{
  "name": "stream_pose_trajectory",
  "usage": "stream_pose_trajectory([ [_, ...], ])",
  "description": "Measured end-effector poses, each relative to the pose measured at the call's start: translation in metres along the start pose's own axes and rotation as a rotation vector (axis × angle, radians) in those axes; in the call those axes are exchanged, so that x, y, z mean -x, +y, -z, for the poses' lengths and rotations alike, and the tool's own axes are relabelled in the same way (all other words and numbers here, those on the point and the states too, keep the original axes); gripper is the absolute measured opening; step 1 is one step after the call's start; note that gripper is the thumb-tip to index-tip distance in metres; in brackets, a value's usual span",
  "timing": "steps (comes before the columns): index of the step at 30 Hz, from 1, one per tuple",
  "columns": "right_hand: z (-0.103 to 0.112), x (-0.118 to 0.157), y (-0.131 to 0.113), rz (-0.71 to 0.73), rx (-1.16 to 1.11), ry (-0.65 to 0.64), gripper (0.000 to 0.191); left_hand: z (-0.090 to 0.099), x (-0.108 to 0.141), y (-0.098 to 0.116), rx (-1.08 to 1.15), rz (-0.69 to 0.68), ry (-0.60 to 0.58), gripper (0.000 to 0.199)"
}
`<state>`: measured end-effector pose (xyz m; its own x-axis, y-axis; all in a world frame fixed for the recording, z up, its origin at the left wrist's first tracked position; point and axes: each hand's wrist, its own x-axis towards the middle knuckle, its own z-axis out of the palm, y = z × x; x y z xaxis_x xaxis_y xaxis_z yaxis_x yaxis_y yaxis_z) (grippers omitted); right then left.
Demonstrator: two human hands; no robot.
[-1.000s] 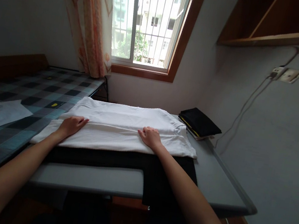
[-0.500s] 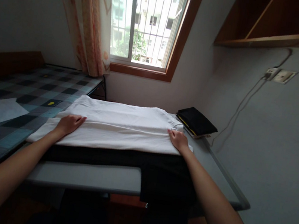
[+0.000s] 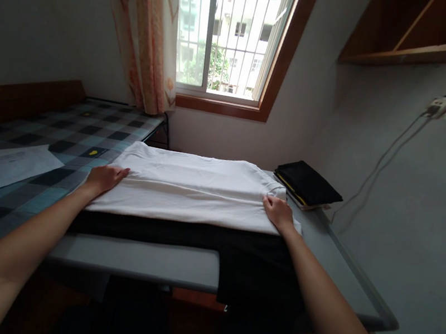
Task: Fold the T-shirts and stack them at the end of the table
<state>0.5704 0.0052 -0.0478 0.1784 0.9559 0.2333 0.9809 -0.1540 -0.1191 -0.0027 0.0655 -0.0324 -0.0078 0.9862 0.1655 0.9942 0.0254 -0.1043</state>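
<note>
A white shirt [image 3: 193,196] lies spread across the table, with a lengthwise crease and what looks like its collar at the right end. At the left end my left hand [image 3: 106,179] is closed, thumb and fingers pinching the fabric. My right hand [image 3: 279,212] grips the shirt near the collar, its fingers curled. Beneath the shirt's near edge lies a black cloth [image 3: 261,269], which hangs over the front of the table at the right. Both fingertips are partly hidden.
The table's pale edge [image 3: 136,260] runs in front of me. Behind my right hand sits a black folder-like stack [image 3: 309,183]. To the left, papers [image 3: 22,164] lie on a bed with a checked cover [image 3: 114,133]. A cable [image 3: 380,158] hangs on the right wall.
The view has turned slightly left, so the scene sits further right. My left hand has shifted slightly left relative to the shirt; my right hand keeps its place near the collar.
</note>
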Motion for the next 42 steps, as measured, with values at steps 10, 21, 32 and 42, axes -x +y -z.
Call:
stream_pose_trajectory([
  [10, -0.001, 0.0, 0.003, -0.002, -0.025, 0.106, 0.043, 0.006, 0.002, 0.001, -0.048, 0.022, 0.086, 0.07],
  [21, 0.001, 0.0, -0.001, -0.053, 0.037, -0.001, 0.043, 0.0, -0.011, 0.001, -0.036, 0.037, 0.05, 0.073],
  [32, -0.001, -0.001, 0.0, -0.059, 0.023, 0.016, 0.043, 0.001, -0.017, 0.001, 0.003, 0.05, 0.059, 0.069],
  [42, 0.003, 0.006, 0.036, 0.071, -0.388, 0.016, 0.04, 0.001, -0.014, 0.006, 0.02, 0.083, -0.007, 0.063],
])
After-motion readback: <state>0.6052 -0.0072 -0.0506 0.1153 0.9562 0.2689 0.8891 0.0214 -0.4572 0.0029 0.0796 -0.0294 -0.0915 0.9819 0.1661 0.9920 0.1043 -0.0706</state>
